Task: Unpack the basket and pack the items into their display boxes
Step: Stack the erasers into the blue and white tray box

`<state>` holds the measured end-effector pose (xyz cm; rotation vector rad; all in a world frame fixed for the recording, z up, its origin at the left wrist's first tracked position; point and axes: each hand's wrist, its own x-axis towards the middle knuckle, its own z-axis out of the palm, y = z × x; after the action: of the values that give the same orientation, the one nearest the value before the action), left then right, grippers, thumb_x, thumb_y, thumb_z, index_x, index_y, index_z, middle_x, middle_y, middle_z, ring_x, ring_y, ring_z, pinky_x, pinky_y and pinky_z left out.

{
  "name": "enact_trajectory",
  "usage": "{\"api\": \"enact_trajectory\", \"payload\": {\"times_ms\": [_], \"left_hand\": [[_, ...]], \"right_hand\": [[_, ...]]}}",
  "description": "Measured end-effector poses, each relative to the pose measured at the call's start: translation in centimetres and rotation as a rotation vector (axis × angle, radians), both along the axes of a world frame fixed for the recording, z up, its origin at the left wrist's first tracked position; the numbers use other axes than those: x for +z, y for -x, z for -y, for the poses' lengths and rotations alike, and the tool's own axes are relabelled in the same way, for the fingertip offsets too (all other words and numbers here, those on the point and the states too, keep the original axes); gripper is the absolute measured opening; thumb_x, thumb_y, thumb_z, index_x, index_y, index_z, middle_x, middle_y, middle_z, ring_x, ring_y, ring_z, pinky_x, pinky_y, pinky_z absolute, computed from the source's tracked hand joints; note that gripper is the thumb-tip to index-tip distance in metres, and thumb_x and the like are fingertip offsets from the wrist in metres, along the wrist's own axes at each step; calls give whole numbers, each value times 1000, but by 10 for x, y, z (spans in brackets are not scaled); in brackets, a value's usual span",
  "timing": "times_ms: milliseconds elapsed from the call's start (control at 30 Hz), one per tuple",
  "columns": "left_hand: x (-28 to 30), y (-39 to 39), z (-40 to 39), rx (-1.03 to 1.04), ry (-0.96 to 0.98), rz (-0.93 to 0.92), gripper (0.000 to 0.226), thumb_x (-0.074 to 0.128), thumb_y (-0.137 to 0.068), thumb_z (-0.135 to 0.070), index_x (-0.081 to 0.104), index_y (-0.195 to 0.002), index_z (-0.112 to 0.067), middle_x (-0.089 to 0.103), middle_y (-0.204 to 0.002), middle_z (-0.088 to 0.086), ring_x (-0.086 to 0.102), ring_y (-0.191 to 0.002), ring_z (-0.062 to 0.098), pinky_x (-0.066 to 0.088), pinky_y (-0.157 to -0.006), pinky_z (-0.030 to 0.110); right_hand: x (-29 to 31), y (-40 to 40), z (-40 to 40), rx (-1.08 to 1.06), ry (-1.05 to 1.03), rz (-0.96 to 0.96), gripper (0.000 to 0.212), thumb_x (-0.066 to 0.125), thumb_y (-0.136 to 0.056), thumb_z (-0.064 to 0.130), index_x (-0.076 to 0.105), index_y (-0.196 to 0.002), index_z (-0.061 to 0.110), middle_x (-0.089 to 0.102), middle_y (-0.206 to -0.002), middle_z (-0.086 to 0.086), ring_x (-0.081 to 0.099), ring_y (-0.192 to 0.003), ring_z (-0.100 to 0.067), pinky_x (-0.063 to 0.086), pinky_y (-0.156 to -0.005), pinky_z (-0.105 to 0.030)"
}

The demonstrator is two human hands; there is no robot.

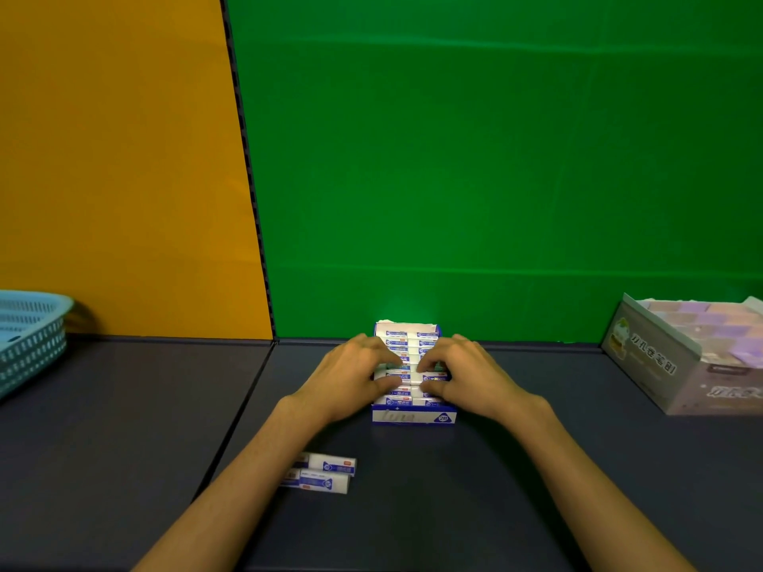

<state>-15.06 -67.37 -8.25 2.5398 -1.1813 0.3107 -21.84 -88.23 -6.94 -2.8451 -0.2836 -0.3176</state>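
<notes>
Between both hands sits the eraser display box; left hand and right hand pinch packed erasers, which could buckle out if squeezed.

On the dark table stands a blue-and-white display box filled with two rows of erasers. The left hand and the right hand rest on these rows, fingers bent down onto the erasers. Two loose erasers lie near the left forearm. A light blue basket is at the far left, and a grey box at the far right.
</notes>
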Motion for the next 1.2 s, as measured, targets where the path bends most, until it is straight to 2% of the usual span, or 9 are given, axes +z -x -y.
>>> {"api": "enact_trajectory", "payload": {"times_ms": [167,300,400,533,700,833,933,1067,1200], "left_hand": [[5,6,-29,9,19,-25,35,55,-96,-49,63,-127,-32,59,-125,-13,50,-115,5,46,-97,33],[5,8,-67,55,19,-106,29,61,-93,-48,66,-119,-36,61,-119,-17,53,-111,2,47,-98,33],[4,13,-93,71,44,-225,23,70,-87,-46,72,-107,-35,65,-106,-20,58,-99,-3,50,-92,30],[7,24,-119,64,48,-484,18,78,-83,-35,76,-100,-30,73,-90,-12,66,-88,-1,54,-84,23],[5,30,-138,58,-14,-599,19,80,-81,-34,75,-99,-29,73,-93,-12,64,-87,-3,50,-75,12],[5,28,-143,26,-41,-596,18,79,-82,-36,76,-98,-28,72,-93,-12,63,-86,-2,51,-75,14],[2,22,-141,-3,-29,-574,8,75,-88,-28,77,-95,-26,74,-91,-12,67,-86,0,54,-79,18],[-8,8,-137,62,-25,-391,5,70,-91,-29,72,-96,-30,69,-91,-15,63,-86,-3,54,-80,23],[-14,-6,-133,161,-22,-186,5,65,-93,-39,66,-96,-36,67,-94,-17,60,-89,3,53,-79,36]], "right_hand": [[3,3,-24,77,-82,44,20,71,-88,36,71,-108,30,64,-107,14,49,-104,-6,43,-94,-31],[3,2,-49,170,-78,63,15,72,-87,38,74,-100,30,66,-100,15,49,-101,-8,43,-93,-33],[1,1,-70,254,-43,50,16,73,-83,42,76,-95,31,68,-94,14,50,-98,-11,44,-92,-37],[-4,4,-91,319,-2,-13,26,72,-79,58,76,-91,35,64,-92,16,47,-99,-9,38,-94,-34],[-4,8,-106,381,39,-86,25,74,-79,55,77,-92,34,64,-95,17,40,-102,-8,29,-94,-29],[-4,4,-111,351,67,-76,17,73,-82,45,77,-93,32,65,-92,16,38,-102,-11,29,-97,-31],[-6,1,-113,331,79,-68,17,71,-85,42,77,-96,31,65,-90,16,38,-101,-11,27,-95,-29],[-9,-6,-118,290,78,-11,16,68,-88,37,76,-100,30,66,-85,18,41,-97,-10,25,-90,-26],[-10,-20,-122,232,101,45,16,65,-93,33,73,-107,29,55,-83,18,45,-100,-14,30,-92,-30]]}}
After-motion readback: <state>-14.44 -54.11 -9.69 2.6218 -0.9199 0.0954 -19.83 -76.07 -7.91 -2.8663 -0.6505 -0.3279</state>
